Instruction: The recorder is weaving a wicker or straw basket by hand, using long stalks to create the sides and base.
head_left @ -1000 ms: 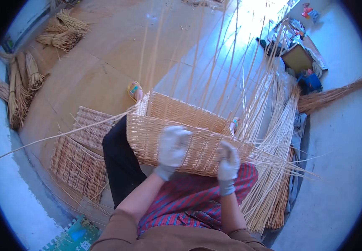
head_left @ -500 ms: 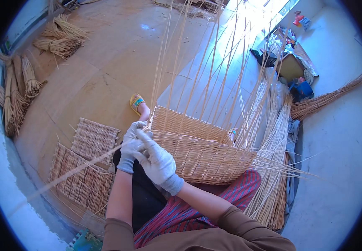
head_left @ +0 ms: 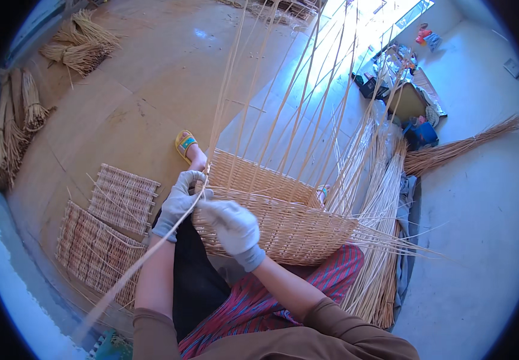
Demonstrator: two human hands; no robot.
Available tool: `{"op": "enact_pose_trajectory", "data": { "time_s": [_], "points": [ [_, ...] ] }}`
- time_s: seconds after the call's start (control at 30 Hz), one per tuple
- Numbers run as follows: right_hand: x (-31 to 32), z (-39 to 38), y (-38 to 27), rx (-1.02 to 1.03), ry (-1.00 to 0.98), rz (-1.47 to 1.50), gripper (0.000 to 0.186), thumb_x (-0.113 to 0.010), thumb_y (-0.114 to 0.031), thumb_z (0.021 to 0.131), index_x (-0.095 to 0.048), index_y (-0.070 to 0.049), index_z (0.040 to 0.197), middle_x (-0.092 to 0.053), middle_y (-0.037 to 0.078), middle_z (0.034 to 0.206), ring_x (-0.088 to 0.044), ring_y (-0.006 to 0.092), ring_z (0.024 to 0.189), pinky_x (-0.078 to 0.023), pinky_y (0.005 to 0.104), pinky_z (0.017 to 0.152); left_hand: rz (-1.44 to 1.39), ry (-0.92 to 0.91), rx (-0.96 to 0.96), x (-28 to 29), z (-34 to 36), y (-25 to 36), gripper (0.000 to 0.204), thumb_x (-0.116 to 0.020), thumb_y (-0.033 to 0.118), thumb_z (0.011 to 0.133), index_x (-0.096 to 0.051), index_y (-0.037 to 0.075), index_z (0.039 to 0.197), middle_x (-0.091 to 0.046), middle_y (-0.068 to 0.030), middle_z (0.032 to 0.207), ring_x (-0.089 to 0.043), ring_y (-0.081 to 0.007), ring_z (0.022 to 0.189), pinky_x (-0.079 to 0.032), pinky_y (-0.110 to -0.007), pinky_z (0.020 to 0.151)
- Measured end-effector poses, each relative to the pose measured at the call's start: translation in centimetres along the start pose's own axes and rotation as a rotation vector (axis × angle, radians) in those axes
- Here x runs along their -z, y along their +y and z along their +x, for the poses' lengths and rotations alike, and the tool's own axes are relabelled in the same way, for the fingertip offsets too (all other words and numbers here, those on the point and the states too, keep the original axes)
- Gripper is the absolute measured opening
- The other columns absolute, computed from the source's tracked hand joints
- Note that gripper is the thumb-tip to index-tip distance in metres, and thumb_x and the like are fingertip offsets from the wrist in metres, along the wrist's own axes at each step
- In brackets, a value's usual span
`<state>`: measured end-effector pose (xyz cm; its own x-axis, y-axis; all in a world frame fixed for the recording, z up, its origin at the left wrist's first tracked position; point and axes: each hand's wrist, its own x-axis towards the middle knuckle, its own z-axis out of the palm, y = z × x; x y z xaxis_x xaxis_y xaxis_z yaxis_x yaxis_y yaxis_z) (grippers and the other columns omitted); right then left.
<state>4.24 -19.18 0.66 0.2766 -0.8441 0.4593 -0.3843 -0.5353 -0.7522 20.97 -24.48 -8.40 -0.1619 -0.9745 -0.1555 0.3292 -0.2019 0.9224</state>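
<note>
A partly woven wicker basket (head_left: 271,231) rests tilted on my lap, with long bare stakes (head_left: 283,114) rising from its far side. My left hand (head_left: 180,198), in a pale glove, is closed at the basket's left corner, its fingers around the edge there. From that corner a long wicker strand (head_left: 145,257) runs down to the lower left, blurred at its near end. My right hand (head_left: 233,227), also gloved and smeared by motion, has its fingers curled in beside the strand, just right of my left hand. What its fingertips hold is hidden.
Two woven panels (head_left: 100,249) lie on the floor at left. Bundles of wicker (head_left: 22,126) stand along the left wall, with more (head_left: 82,48) farther back. Long loose strands (head_left: 379,240) lie on my right, near a brown twig bundle (head_left: 469,144) and a blue container (head_left: 421,133).
My right hand has curled its extended fingers and turned beside the corner. The strand now hangs in a steeper line across my left forearm. The whole view has shifted slightly.
</note>
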Motion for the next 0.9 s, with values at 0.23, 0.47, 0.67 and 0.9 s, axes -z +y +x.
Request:
{"op": "enact_pose_trajectory", "data": {
  "time_s": [0.23,0.47,0.67,0.9],
  "points": [
    [2.1,1.8,1.7,-0.469,-0.016,0.069,0.037,-0.08,-0.015,0.087,-0.068,-0.007,0.121,-0.068,0.002,0.093,-0.062,0.0082,0.076,-0.052,0.0261,0.068,0.16,0.047,-0.047,-0.2,0.0,0.2,0.046,-0.089,0.02,0.079,-0.058,0.01,0.112,-0.059,0.0025,0.1,-0.054,-0.0093,0.093,-0.048,-0.025,0.086],
    [-0.5,4.1,1.2,-0.222,-0.039,-0.148,0.022,-0.08,-0.016,0.081,-0.07,-0.008,0.1,-0.066,0.008,0.084,-0.068,0.0229,0.076,-0.054,0.0343,0.067,0.123,0.028,-0.125,0.2,0.5,-0.8,0.05,-0.089,0.021,0.077,-0.057,0.008,0.113,-0.057,0.0039,0.1,-0.05,-0.0062,0.09,-0.046,-0.022,0.083],
    [1.7,6.0,3.2,0.121,-0.084,-0.673,0.011,-0.079,-0.023,0.07,-0.073,-0.017,0.078,-0.068,0.003,0.105,-0.06,0.0294,0.103,-0.049,0.0444,0.082,0.106,0.027,-0.088,-0.1,0.1,-0.4,0.059,-0.094,0.024,0.072,-0.057,0.006,0.115,-0.061,-0.001,0.105,-0.055,-0.0101,0.094,-0.05,-0.027,0.084],
    [2.0,7.7,4.7,0.342,-0.159,-0.856,0.015,-0.078,-0.03,0.071,-0.075,-0.019,0.081,-0.067,0.002,0.122,-0.059,0.0295,0.105,-0.047,0.0452,0.087,0.142,0.18,-0.265,-1.6,-1.2,-1.3,0.064,-0.086,0.017,0.08,-0.056,-0.001,0.134,-0.066,-0.0095,0.12,-0.062,-0.0144,0.108,-0.051,-0.03,0.093]
  ]
}}
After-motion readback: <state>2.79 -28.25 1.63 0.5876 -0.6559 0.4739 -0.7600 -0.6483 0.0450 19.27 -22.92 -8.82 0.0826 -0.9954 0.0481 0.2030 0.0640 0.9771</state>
